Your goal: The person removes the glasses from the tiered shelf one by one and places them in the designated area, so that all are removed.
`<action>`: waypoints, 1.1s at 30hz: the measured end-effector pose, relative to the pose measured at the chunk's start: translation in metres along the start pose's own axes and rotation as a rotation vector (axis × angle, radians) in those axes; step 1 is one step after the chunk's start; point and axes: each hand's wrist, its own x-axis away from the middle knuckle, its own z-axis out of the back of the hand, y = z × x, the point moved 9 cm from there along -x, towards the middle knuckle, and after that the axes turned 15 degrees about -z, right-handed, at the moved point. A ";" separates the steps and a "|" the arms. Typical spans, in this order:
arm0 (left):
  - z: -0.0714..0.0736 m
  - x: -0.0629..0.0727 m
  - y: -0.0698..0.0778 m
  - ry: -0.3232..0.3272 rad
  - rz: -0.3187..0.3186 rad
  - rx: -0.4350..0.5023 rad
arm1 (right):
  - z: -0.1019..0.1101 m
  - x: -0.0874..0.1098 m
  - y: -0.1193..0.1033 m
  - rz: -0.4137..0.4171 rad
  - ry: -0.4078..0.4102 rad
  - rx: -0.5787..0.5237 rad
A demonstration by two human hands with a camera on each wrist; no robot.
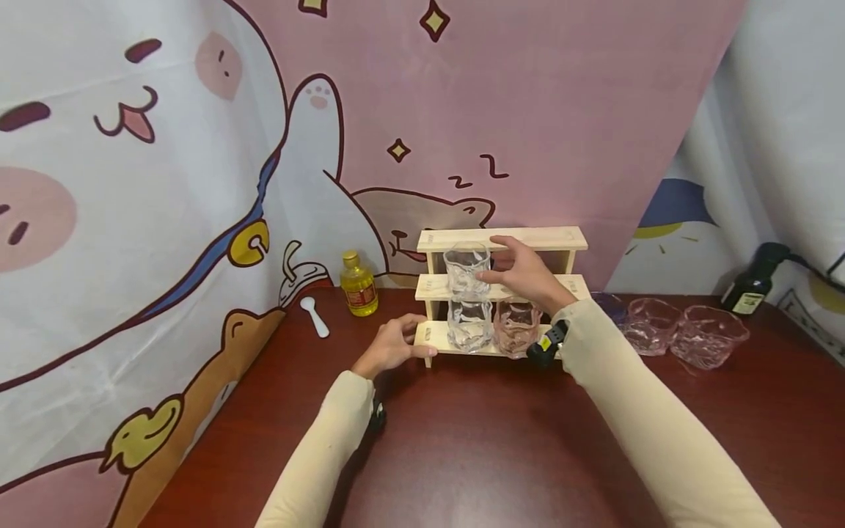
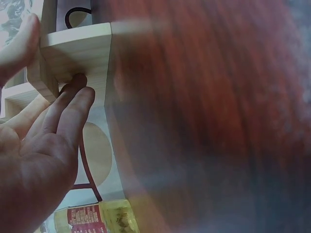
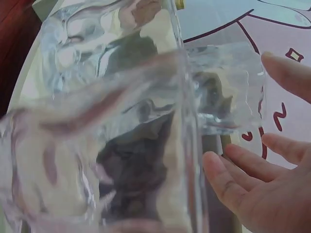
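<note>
A three-tier wooden rack (image 1: 535, 237) stands against the backdrop. My left hand (image 1: 391, 346) grips the left end of its lowest shelf, thumb (image 2: 22, 48) at the front and fingertips (image 2: 77, 82) against the wood behind. A clear wavy glass (image 1: 467, 270) stands at the left of the middle shelf. Beside it is my right hand (image 1: 524, 275), its fingers spread and curving loosely near the glass; in the right wrist view they show apart from its wall. The lowest shelf bears another clear glass (image 1: 470, 326) and a pinkish glass (image 1: 516, 328), which looms large in the right wrist view.
Right of the rack, a purplish glass (image 1: 609, 306) and two pink glasses (image 1: 650, 328) stand on the dark red table (image 1: 462, 440). Behind them is a dark bottle (image 1: 752, 282). To the left are a yellow oil bottle (image 1: 359, 284) and a white spoon (image 1: 315, 317).
</note>
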 end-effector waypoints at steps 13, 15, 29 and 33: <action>-0.001 -0.001 0.000 -0.004 -0.007 0.002 | -0.017 -0.010 -0.007 -0.044 0.066 -0.024; -0.001 -0.001 0.000 -0.003 -0.007 0.002 | -0.018 -0.010 -0.008 -0.046 0.077 -0.024; 0.001 0.000 0.001 -0.001 -0.002 -0.006 | -0.022 -0.014 -0.010 -0.029 0.136 -0.050; 0.000 0.000 0.002 -0.004 -0.003 -0.001 | -0.023 -0.014 -0.008 -0.035 0.156 -0.053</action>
